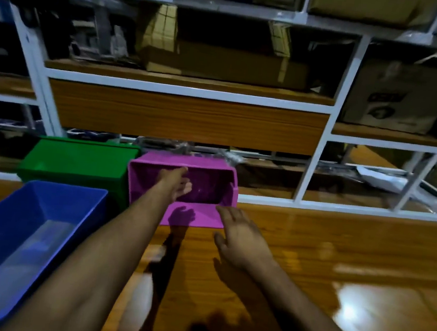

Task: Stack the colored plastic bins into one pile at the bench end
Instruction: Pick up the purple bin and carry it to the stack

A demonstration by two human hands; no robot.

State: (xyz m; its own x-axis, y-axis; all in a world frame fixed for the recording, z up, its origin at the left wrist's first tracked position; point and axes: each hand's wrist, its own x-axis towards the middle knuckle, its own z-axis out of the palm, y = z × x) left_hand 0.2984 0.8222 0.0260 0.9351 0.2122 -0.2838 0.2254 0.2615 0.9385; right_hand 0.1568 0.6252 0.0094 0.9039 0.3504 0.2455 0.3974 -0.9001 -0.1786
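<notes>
A pink bin (200, 219) stands on the wooden bench, its opening facing up and toward me. My left hand (175, 183) reaches over its near rim into the opening, fingers loosely apart and holding nothing. My right hand (241, 238) hovers open just in front of the bin's right front corner, fingers spread, not gripping it. A green bin (76, 164) sits directly left of the pink one, touching it. A blue bin (21, 235) lies nearer to me at the left, empty inside.
The glossy wooden bench top (337, 260) stretches to the right. Behind the bins rises a white metal shelf rack (312, 170) with cardboard boxes (223, 62) and wooden boards.
</notes>
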